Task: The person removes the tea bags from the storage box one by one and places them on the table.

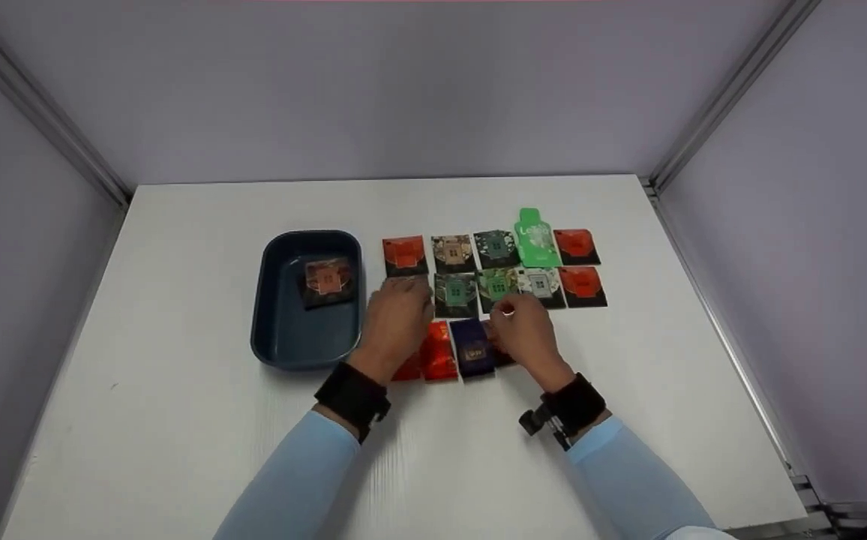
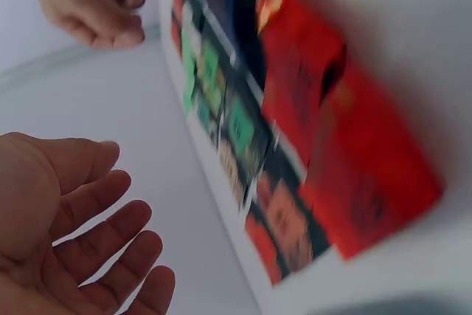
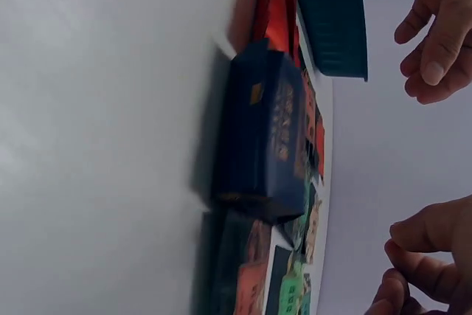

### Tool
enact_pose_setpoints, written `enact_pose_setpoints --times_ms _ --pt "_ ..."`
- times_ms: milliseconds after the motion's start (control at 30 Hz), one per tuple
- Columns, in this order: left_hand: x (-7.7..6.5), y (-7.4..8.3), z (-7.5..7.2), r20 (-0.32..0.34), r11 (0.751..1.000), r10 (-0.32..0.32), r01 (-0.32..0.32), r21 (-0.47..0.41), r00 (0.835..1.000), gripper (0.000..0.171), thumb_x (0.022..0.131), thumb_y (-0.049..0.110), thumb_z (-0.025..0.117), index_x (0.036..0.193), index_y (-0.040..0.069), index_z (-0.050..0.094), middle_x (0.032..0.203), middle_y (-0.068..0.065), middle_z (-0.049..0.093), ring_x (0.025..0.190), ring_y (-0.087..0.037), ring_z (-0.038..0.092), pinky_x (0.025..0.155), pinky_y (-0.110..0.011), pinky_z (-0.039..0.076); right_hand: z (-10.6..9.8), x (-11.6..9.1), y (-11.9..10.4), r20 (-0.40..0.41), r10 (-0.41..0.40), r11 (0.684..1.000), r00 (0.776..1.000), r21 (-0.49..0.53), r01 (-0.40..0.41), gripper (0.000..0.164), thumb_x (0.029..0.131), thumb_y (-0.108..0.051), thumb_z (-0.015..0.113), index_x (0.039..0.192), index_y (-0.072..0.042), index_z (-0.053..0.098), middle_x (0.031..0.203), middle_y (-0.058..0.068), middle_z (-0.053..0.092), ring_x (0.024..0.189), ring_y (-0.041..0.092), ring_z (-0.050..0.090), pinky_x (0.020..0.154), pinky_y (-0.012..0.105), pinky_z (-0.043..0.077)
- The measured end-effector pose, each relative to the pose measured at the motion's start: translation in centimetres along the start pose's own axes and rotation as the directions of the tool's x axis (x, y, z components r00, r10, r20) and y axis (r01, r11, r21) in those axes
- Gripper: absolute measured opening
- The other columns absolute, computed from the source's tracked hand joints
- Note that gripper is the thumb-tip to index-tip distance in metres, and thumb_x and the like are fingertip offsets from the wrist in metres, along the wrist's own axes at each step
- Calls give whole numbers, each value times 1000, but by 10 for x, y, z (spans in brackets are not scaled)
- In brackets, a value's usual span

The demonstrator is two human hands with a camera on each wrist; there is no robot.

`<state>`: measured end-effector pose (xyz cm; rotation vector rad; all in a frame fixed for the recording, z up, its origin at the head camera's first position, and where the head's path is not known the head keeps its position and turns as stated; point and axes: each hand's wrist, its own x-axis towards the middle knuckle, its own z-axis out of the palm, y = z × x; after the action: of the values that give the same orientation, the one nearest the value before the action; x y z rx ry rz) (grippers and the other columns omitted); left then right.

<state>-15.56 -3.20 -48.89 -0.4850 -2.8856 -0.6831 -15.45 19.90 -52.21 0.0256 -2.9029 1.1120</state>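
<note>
My left hand [image 1: 397,319] hovers over the left end of the packets, its fingers relaxed and apart in the left wrist view, with nothing held. Near it lie two red packets, one partly hidden and one plainer red packet [image 1: 439,352]. My right hand [image 1: 527,334] is above the right end of the front row, thumb and index tips meeting in the right wrist view and other fingers loosely bent; I see nothing between them. Beside it lies a dark blue packet [image 1: 472,349]. A dark packet with a reddish label [image 3: 252,278] is partly under that hand in the head view.
Left of the packets stands a dark blue tray [image 1: 272,352] holding a black sachet with an orange label [image 1: 328,279]. Behind the hands are two rows of square sachets, including a red-and-black sachet [image 1: 405,255], and a bright green pouch [image 1: 537,244]. Walls enclose the white table [image 1: 178,412].
</note>
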Motion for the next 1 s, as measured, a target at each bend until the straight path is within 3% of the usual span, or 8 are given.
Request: enact_pose_setpoints --times_ms 133,267,467,600,733,800,867,1000 --pt "14 -34 -27 -68 994 -96 93 -48 993 21 99 18 68 114 6 74 112 -15 72 105 -36 63 91 -48 52 8 5 -18 -7 -48 999 999 -9 48 12 99 -17 64 97 -8 72 97 10 62 85 24 56 76 41 47" --pt "23 -73 -44 -94 980 -199 198 -20 975 16 98 12 64 105 1 73 103 -19 70 96 -40 62 82 -50 52 16 6 -28 11 -62 998 998 5 62 10 99 -17 64 98 -9 71 95 8 60 85 24 54 76 41 45" --pt "25 -111 -49 11 960 -266 263 100 964 22 99 9 60 108 -9 68 101 -29 66 99 -47 60 89 -56 50 26 5 -29 27 -81 997 996 17 80 8 99 -16 65 97 -11 70 95 7 62 88 23 56 78 40 47" --pt "26 -119 -43 179 951 -299 277 135 937 36 101 9 54 132 -8 60 126 -37 57 121 -54 51 101 -62 45 28 5 -26 24 -74 997 997 9 74 8 98 -17 65 96 -11 71 95 6 62 88 24 58 78 41 48" --pt "27 -121 -35 344 939 -342 304 160 874 52 102 9 46 152 -3 41 149 -38 39 131 -59 42 101 -68 44 27 5 -24 23 -58 998 998 25 58 9 97 -17 66 95 -12 72 97 6 64 91 23 60 80 41 50" --pt "28 -121 -32 390 942 -333 282 183 858 54 102 10 44 152 -6 38 148 -39 40 127 -59 46 98 -67 46 27 5 -23 24 -52 998 998 29 51 9 97 -17 66 95 -12 73 98 6 64 92 23 61 81 42 50" --pt "29 -121 -30 407 946 -315 249 206 858 49 101 9 44 144 -12 46 143 -38 47 120 -57 53 95 -65 49 26 4 -22 24 -45 999 999 31 44 9 97 -17 66 95 -12 73 98 6 64 92 23 60 81 41 50" --pt "32 -121 -27 365 948 -302 235 216 880 33 100 10 48 114 -12 68 127 -34 60 112 -50 60 96 -62 49 25 4 -19 26 -39 999 999 35 38 9 98 -17 66 94 -12 72 98 6 62 90 22 58 80 41 48"
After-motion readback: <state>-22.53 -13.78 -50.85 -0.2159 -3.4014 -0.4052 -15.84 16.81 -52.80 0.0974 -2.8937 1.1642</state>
